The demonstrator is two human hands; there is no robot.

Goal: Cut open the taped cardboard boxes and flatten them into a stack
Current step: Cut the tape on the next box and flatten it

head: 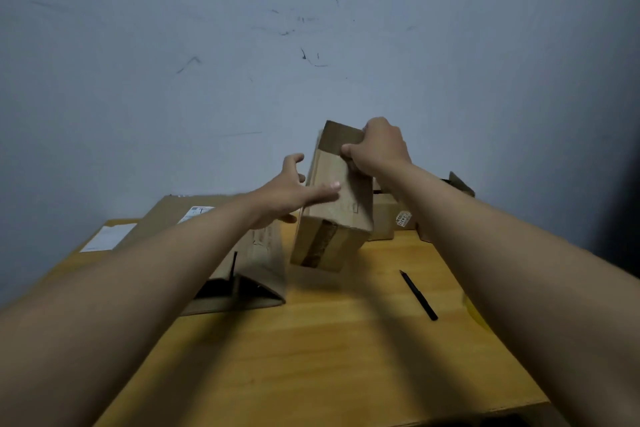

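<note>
Progress looks partial to us: on the left side of the wooden table (311,340) lies a collapsed box (242,253), mostly flattened though its near end gapes open a little, and it rests on what seems to be a larger flat sheet of cardboard (162,218) bearing a white label, so we judge a stack has been started. The box in hand (332,215) is raised and tilted, its lower corner just above or barely on the tabletop; we cannot tell which. A strip of brown tape (320,244) runs along its near face and appears uncut, so we take this box to be sealed. Our right hand (377,149) grasps its upper end with fingers curled over the edge, while our left hand (294,194) is spread, fingers straight, pressing against its left side. The black cutter (419,295) lies apart on the table to the right, touched by neither hand. Behind the held box, more boxes (384,218) stand against the wall, apparently waiting. We judge cutting, flattening and stacking remain for this box and those.
</note>
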